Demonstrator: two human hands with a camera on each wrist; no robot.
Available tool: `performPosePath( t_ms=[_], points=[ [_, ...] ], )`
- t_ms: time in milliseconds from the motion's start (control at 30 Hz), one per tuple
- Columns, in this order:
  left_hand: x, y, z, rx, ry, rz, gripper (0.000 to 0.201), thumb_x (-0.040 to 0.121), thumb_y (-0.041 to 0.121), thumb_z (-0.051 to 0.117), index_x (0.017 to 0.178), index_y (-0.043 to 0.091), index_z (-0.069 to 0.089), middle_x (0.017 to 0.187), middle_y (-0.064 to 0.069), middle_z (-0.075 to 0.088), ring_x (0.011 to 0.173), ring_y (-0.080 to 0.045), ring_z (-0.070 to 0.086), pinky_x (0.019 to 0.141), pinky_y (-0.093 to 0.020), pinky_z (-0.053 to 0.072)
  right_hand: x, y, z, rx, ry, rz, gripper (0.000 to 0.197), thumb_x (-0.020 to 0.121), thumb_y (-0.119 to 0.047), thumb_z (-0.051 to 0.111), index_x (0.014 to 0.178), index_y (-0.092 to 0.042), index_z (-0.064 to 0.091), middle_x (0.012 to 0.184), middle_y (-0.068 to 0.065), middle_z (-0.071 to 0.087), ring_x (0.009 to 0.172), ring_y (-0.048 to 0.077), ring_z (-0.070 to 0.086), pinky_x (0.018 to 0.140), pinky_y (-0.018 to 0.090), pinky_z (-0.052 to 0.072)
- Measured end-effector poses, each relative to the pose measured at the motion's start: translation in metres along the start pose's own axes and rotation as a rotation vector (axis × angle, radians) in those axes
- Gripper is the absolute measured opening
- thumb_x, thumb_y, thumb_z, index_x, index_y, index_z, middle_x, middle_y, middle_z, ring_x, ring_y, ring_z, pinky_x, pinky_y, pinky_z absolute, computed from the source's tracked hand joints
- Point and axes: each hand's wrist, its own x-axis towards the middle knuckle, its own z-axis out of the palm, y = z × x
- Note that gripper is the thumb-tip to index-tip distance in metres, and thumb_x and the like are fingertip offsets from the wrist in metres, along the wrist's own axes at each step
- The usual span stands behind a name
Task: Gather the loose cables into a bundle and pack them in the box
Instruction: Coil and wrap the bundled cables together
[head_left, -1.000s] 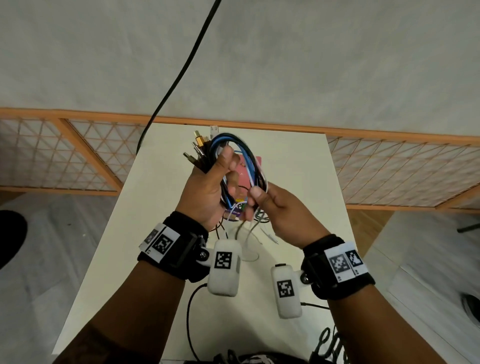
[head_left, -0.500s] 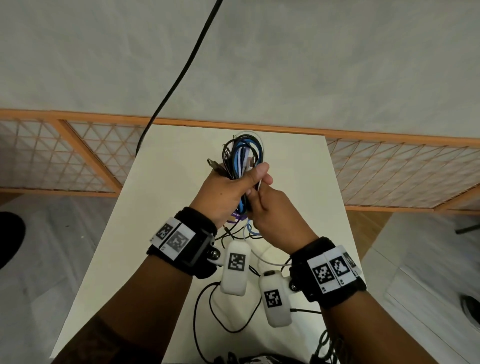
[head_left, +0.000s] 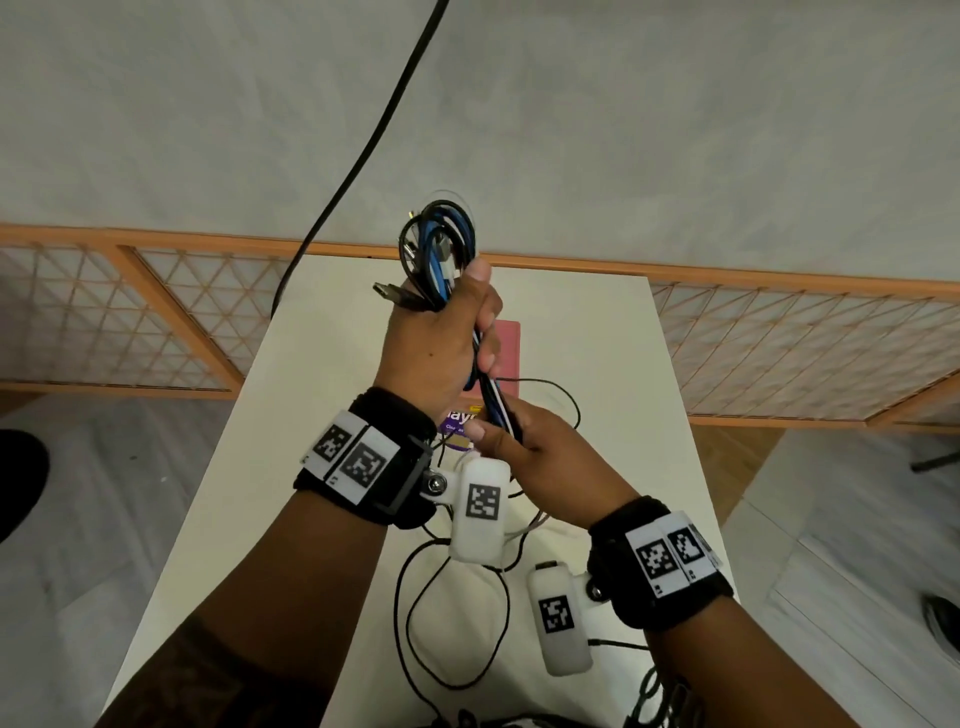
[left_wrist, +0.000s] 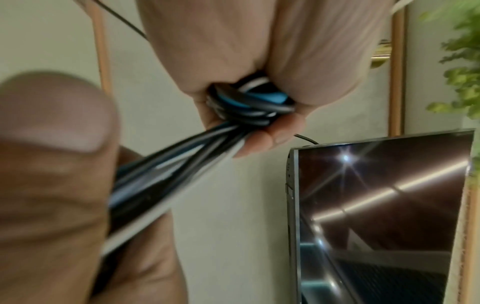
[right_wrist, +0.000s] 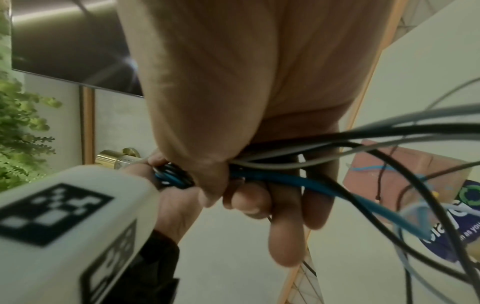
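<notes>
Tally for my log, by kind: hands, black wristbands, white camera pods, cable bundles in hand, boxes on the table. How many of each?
hands: 2, left hand and right hand
black wristbands: 2
white camera pods: 2
cable bundle: 1, gripped by both hands
box: 1
total: 8

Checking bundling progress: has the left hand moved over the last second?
Yes. The left hand has risen farther up the table; its cable loops now cross the wooden rail.
</notes>
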Motion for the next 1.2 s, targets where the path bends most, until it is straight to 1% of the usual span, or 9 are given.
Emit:
performPosePath(
  t_ms=[133,200,367,467,600,800,900,1033,1200],
  points=[
    [0.007,0.02,-0.007,-0.068,0.065,0.025,0.041,0.106,0.027,0.055,0.066,0.018,0.054,0.056,0.005,0.048,0.036,-0.011,0.043,0.045,-0.025,0.04,-0.004,0.003,-0.018,-0.157,-0.05,0.101,0.032,0.097,-0.054,0.054,0.08,-0.029,0.065,0.057,-0.019,0.059,0.052,0.0,0.054,0.057,0.017,0.042],
    [0.013,0.03,-0.013,-0.084,0.086,0.034,0.039,0.106,0.025,0.054,0.069,0.016,0.051,0.058,0.006,0.049,0.037,-0.011,0.042,0.045,-0.024,0.038,-0.005,0.005,-0.026,-0.259,-0.009,0.084,0.019,0.09,-0.058,0.062,0.081,-0.041,0.059,0.067,-0.023,0.063,0.061,-0.003,0.057,0.06,0.018,0.043],
    [0.013,0.031,-0.003,-0.019,0.06,0.029,0.039,0.106,0.026,0.055,0.069,0.017,0.051,0.06,0.003,0.048,0.037,-0.012,0.04,0.042,-0.024,0.037,0.004,-0.012,-0.012,0.024,0.041,-0.063,0.025,0.094,-0.039,0.066,0.115,-0.026,0.062,0.104,-0.014,0.071,0.089,0.011,0.068,0.08,0.03,0.055],
    [0.013,0.029,-0.006,0.052,0.048,-0.013,0.032,0.105,0.026,0.058,0.075,0.016,0.052,0.059,0.003,0.05,0.036,-0.013,0.037,0.041,-0.022,0.035,-0.001,-0.018,-0.013,0.032,0.024,-0.063,0.019,0.101,-0.036,0.056,0.094,-0.022,0.067,0.07,-0.02,0.062,0.063,-0.003,0.059,0.065,0.017,0.045],
    [0.013,0.026,-0.025,0.184,0.055,-0.027,0.027,0.103,0.026,0.061,0.078,0.017,0.054,0.06,0.001,0.051,0.036,-0.014,0.037,0.041,-0.023,0.036,-0.011,-0.013,-0.027,0.115,-0.08,0.045,0.037,0.101,-0.04,0.055,0.073,-0.018,0.065,0.053,-0.01,0.044,0.049,0.013,0.04,0.056,0.028,0.039],
    [0.003,0.016,-0.042,0.523,-0.341,-0.078,0.058,0.082,0.067,0.07,0.087,0.009,0.065,0.072,-0.027,0.06,0.042,-0.018,0.044,0.046,-0.027,0.041,-0.003,-0.029,-0.042,0.121,0.12,-0.055,0.047,0.102,-0.04,0.053,0.074,-0.005,0.068,0.051,-0.01,0.045,0.045,0.003,0.036,0.054,0.021,0.03],
    [-0.011,0.015,-0.033,0.552,-0.533,-0.147,0.049,0.07,0.05,0.082,0.092,0.008,0.069,0.069,-0.016,0.062,0.049,-0.017,0.049,0.048,-0.027,0.043,0.005,-0.036,-0.048,0.113,0.172,-0.048,0.044,0.1,-0.035,0.058,0.072,-0.002,0.07,0.042,-0.012,0.047,0.038,0.003,0.04,0.05,0.014,0.029],
    [-0.015,0.006,-0.03,0.646,-0.614,-0.244,0.042,0.071,0.028,0.092,0.093,0.002,0.068,0.082,-0.023,0.068,0.074,-0.04,0.066,0.069,-0.047,0.057,0.006,-0.043,-0.047,0.07,0.134,-0.033,0.041,0.096,-0.036,0.064,0.072,-0.003,0.072,0.043,-0.012,0.053,0.039,0.003,0.045,0.051,0.017,0.036],
    [-0.013,0.002,-0.035,0.593,-0.464,-0.18,0.009,0.087,0.021,0.079,0.094,0.016,0.077,0.063,0.001,0.066,0.053,-0.011,0.057,0.055,-0.02,0.046,0.004,-0.037,-0.054,0.093,0.083,-0.051,0.022,0.094,-0.033,0.068,0.091,-0.012,0.073,0.068,0.002,0.071,0.062,0.019,0.068,0.069,0.035,0.056]
  ],
)
